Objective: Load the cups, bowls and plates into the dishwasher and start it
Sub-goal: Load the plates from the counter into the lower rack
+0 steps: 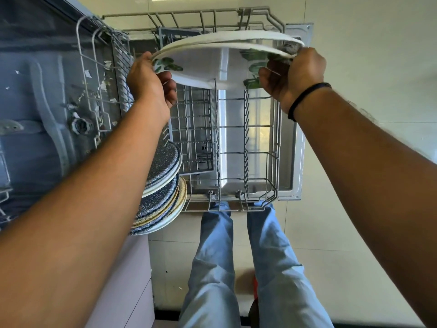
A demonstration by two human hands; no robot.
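I look down from above at a pulled-out dishwasher rack (246,147), its wire slots bare below my hands. My left hand (151,81) and right hand (290,76) pinch opposite rims of two white plates (224,58) with green leaf prints, held together. Both grips are curled round the rims, thumbs on the near face. The plates hang tilted, almost on edge, above the far end of the rack, their width running left to right between my hands, across the tine rows (246,138) that run toward me. Both hands sit equally near. I judge the next move is straight down into the tines. More speckled plates (163,183) stand stacked at the rack's left.
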